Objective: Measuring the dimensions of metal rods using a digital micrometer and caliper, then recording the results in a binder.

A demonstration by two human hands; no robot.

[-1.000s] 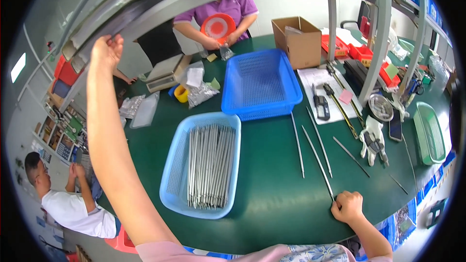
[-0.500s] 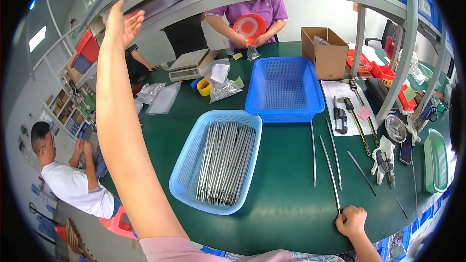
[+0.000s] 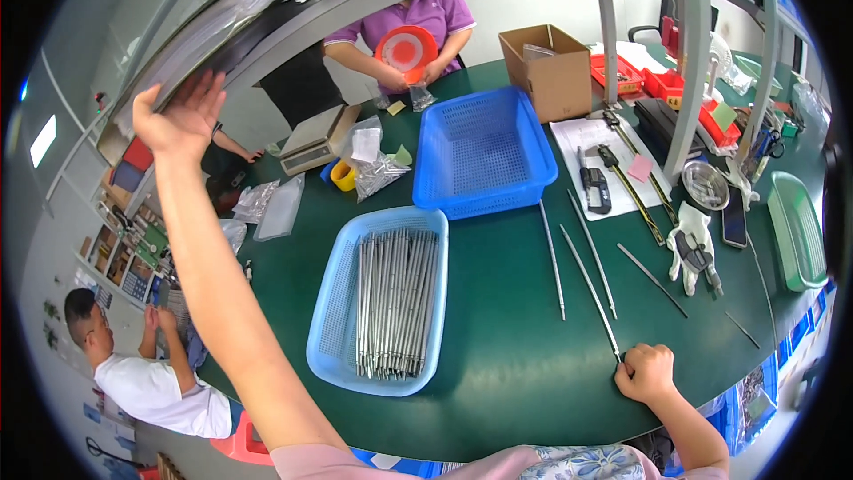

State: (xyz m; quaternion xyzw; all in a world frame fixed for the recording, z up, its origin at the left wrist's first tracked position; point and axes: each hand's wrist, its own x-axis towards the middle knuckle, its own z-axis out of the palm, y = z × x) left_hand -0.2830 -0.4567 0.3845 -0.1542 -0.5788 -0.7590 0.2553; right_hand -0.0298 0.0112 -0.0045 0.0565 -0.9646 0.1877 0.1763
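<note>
My left hand (image 3: 182, 120) is raised at the upper left, fingers spread and holding nothing, close under the front edge of the overhead shelf (image 3: 200, 40). On the green table, my right hand (image 3: 646, 373) is closed at the near end of a long thin metal rod (image 3: 590, 289). The rod lies slanting away to the far left. Two similar rods lie beside it, one on each side. Between my arms stands a light-blue plastic basket (image 3: 317, 338) with many metal rods (image 3: 395, 302) lying lengthwise in it.
Behind the basket sits a blue crate (image 3: 546, 164), with a cardboard box (image 3: 560, 80) farther right. Calipers (image 3: 631, 191), a micrometer (image 3: 593, 185) and a white glove (image 3: 691, 249) lie at right. A scale (image 3: 318, 144) stands at back left. Two people work nearby.
My view has turned, so the table things sit farther left. My raised left hand is lower in view, its fingers now spread beneath the shelf edge. My right hand stays at the rod's end.
</note>
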